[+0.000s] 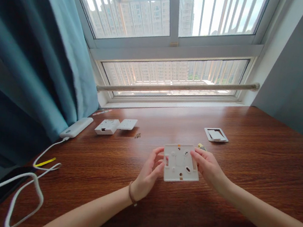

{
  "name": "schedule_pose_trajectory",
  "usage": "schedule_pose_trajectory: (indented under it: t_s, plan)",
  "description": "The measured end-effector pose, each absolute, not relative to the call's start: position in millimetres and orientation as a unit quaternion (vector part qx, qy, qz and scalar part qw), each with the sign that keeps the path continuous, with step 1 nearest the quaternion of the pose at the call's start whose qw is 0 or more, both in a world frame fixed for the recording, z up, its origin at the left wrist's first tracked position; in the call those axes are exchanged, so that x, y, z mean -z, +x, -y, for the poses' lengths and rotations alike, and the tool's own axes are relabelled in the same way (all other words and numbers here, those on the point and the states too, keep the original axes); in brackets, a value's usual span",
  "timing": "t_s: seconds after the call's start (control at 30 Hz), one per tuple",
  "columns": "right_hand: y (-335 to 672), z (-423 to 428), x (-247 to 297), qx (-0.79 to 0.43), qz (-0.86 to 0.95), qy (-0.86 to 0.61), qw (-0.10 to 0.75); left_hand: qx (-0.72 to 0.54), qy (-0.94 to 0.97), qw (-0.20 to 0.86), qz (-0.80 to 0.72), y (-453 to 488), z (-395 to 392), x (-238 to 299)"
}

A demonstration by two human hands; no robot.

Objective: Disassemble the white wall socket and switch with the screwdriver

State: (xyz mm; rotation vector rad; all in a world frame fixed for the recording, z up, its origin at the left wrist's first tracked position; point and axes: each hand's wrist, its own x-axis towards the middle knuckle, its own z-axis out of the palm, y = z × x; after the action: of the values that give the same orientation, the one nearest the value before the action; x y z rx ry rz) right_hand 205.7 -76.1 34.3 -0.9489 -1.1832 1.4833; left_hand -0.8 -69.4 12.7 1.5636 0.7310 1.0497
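Note:
A square white plastic junction box (180, 162) is held above the table, its holed face turned up toward me. My left hand (150, 171) grips its left edge, thumb on the rim and fingers behind. On the opposite side, my right hand (210, 167) pinches the upper right edge between thumb and fingers. Just behind my right fingertips lies a small yellow and dark object (202, 147), partly hidden. Several small screws (137, 135) rest on the table beyond my left hand. What lies behind the box is out of sight.
A white box (107, 126) and a flat white plate (127, 124) lie at the back left. At the back right sits a white switch frame (216, 135). A white power bank (76, 127) trails a white cable (46, 149) along the left edge, beside a blue curtain (71, 61).

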Motion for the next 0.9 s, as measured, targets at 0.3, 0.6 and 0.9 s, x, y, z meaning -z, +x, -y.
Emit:
schedule_pose_trajectory:
  t_s: [0.3,0.6,0.9]
  plan:
    - [207.5,74.0,-29.1,-0.635,0.487,-0.415,0.433,-0.363,0.841,0.308,-0.256,-9.6,66.6,-26.1]
    - [212.4,68.3,-34.4,-0.588,0.497,-0.432,0.470,-0.381,0.806,0.114,-0.439,-26.2,59.1,-53.2]
    - [219.6,64.3,-32.0,-0.508,0.532,-0.428,0.526,-0.269,0.538,-0.079,-0.795,-184.0,-6.7,-17.0]
